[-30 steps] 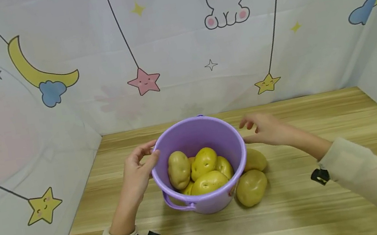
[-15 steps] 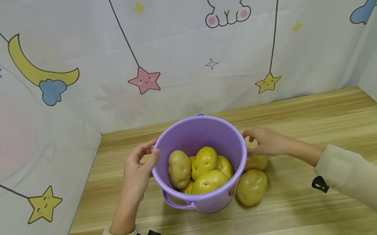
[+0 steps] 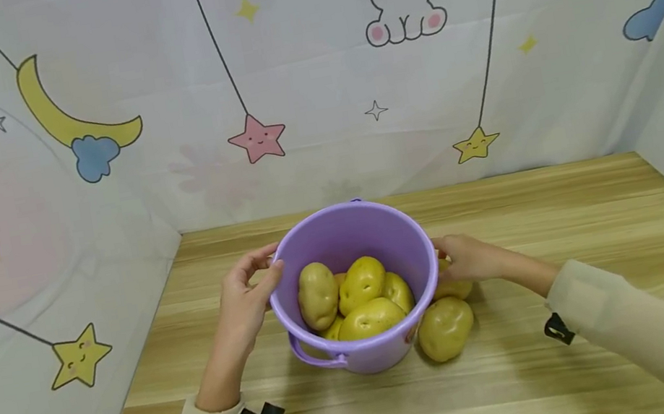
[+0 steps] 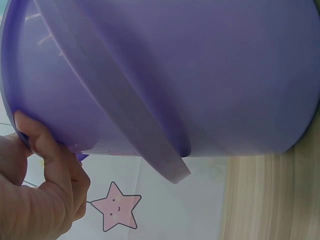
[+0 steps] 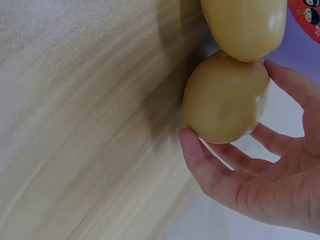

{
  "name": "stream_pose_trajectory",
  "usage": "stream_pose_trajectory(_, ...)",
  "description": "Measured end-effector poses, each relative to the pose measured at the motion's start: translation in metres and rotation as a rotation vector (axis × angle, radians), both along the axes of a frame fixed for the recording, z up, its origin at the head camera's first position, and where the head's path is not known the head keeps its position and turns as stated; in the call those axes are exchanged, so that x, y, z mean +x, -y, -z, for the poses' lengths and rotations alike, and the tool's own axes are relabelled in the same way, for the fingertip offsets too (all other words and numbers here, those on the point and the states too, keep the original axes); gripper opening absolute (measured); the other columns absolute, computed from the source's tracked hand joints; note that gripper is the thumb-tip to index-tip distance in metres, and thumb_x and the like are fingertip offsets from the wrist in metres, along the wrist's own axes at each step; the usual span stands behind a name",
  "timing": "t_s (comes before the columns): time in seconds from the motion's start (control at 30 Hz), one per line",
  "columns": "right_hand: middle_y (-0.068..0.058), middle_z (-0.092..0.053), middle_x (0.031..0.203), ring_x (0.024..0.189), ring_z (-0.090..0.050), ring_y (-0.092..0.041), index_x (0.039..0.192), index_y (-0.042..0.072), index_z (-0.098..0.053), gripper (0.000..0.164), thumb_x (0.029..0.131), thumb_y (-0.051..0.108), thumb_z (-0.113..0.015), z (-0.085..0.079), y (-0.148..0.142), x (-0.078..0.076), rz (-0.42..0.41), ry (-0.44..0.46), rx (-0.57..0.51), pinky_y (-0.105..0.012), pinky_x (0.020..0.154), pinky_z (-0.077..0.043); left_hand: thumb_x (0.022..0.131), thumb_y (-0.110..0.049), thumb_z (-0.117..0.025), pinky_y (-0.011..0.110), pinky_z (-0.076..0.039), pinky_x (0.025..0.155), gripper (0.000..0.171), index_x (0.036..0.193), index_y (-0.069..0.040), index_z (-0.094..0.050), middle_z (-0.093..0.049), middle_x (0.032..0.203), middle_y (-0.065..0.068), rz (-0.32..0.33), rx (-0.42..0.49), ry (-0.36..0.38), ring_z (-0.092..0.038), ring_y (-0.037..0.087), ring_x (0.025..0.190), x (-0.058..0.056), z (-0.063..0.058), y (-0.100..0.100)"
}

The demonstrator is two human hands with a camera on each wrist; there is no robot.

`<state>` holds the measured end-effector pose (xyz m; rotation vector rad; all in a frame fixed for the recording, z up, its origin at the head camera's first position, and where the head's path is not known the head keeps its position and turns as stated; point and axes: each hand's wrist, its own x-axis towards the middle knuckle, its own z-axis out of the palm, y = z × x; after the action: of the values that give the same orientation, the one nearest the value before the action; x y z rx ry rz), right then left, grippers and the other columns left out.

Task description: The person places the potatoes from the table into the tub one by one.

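A purple bucket [image 3: 367,358] stands on the table, holding several yellow potatoes [image 3: 361,286]. My left hand [image 3: 242,299] grips its left rim, thumb on the rim and fingers curled below, as the left wrist view also shows of the hand [image 4: 47,195]. Right of the bucket, two potatoes lie outside it. My right hand [image 3: 472,257] has its thumb and fingers round the rear potato [image 5: 225,97], partly hiding it in the head view. The front potato [image 3: 446,329] lies against that one, beside the bucket wall.
The bucket's handle [image 4: 115,105] hangs down on the near left side. A red sticker [image 5: 307,17] is on the bucket wall. The wooden table [image 3: 591,339] meets a white printed cloth [image 3: 326,171] at its back and sides.
My right hand has come down beside the bucket, from above the rear potato to grasp it. The left hand keeps its hold on the rim. The whole head view has shifted slightly.
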<state>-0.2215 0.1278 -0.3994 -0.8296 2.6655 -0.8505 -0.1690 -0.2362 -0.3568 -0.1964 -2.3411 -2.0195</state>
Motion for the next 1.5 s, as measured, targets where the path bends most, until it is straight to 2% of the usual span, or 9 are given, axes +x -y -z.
stream_pose_trajectory(0.4,-0.019,-0.068,0.103,0.096,-0.064,-0.035,0.126,-0.004,-0.061,0.053,0.08,0.015,-0.079,0.001,0.0,0.002,0.009,0.015,-0.016,-0.047,0.08,-0.056,0.1,-0.01,-0.06,0.032,-0.063,0.061,0.035,0.133,0.001,-0.058,-0.052,0.11,0.017,-0.002,0.006,0.001,-0.072,0.024,0.073,0.0,-0.001,0.0)
stream_pose_trajectory(0.47,-0.018,-0.069,0.103,0.096,-0.064,-0.034,0.126,-0.004,-0.061,0.053,0.08,0.015,-0.079,0.002,0.001,0.002,0.007,0.019,-0.023,-0.045,0.08,-0.056,0.1,-0.01,-0.06,0.032,-0.063,0.061,0.035,0.133,0.001,-0.058,-0.052,0.11,0.017,-0.003,0.006,0.003,-0.072,0.024,0.073,0.0,-0.001,0.0)
stream_pose_trajectory(0.63,-0.013,-0.068,0.095,0.088,-0.064,-0.03,0.122,-0.005,-0.062,0.051,0.08,0.017,-0.079,0.002,0.001,0.002,-0.001,0.034,-0.032,-0.034,0.07,-0.054,0.1,-0.01,-0.061,0.032,-0.063,0.061,0.035,0.133,0.001,-0.058,-0.052,0.11,0.016,0.0,0.012,0.004,-0.072,0.024,0.073,0.002,-0.001,0.001)
stream_pose_trajectory(0.77,-0.015,-0.069,0.098,0.088,-0.065,-0.03,0.118,-0.005,-0.063,0.048,0.079,0.018,-0.079,-0.001,0.0,0.002,0.002,0.027,-0.043,-0.034,0.069,-0.055,0.1,-0.01,-0.061,0.033,-0.063,0.061,0.035,0.133,0.001,-0.058,-0.052,0.11,0.016,0.002,0.011,0.0,-0.072,0.023,0.073,0.002,0.0,0.003)
stream_pose_trajectory(0.87,-0.017,-0.069,0.102,0.091,-0.066,-0.032,0.113,-0.003,-0.065,0.043,0.079,0.02,-0.08,-0.004,-0.002,0.004,0.008,0.023,-0.051,-0.036,0.072,-0.057,0.1,-0.011,-0.06,0.033,-0.063,0.061,0.035,0.133,0.001,-0.058,-0.052,0.109,0.017,0.007,0.012,0.0,-0.072,0.024,0.073,0.002,0.0,0.004)
stream_pose_trajectory(1.03,-0.016,-0.068,0.098,0.093,-0.064,-0.033,0.109,0.001,-0.064,0.039,0.081,0.022,-0.079,-0.01,-0.006,0.006,0.039,0.02,-0.032,-0.041,0.075,-0.057,0.1,-0.01,-0.06,0.033,-0.063,0.061,0.035,0.133,0.0,-0.058,-0.052,0.11,0.016,0.017,0.02,0.005,-0.072,0.024,0.074,0.003,0.0,0.005)
stream_pose_trajectory(1.27,-0.024,-0.064,0.115,0.106,-0.06,-0.04,0.12,-0.001,-0.061,0.052,0.084,0.032,-0.079,-0.025,-0.013,0.009,0.11,0.042,0.001,-0.05,0.084,-0.056,0.1,-0.01,-0.06,0.033,-0.063,0.061,0.035,0.133,0.001,-0.058,-0.052,0.109,0.016,0.025,0.021,-0.004,-0.072,0.024,0.073,0.003,0.0,0.005)
stream_pose_trajectory(1.5,-0.025,-0.064,0.114,0.106,-0.061,-0.04,0.122,-0.002,-0.06,0.055,0.086,0.035,-0.078,-0.037,-0.018,0.011,0.131,0.027,-0.001,-0.048,0.082,-0.058,0.1,-0.01,-0.061,0.032,-0.063,0.061,0.035,0.133,0.001,-0.058,-0.052,0.109,0.016,0.02,0.016,-0.002,-0.071,0.022,0.072,0.005,-0.001,0.007)
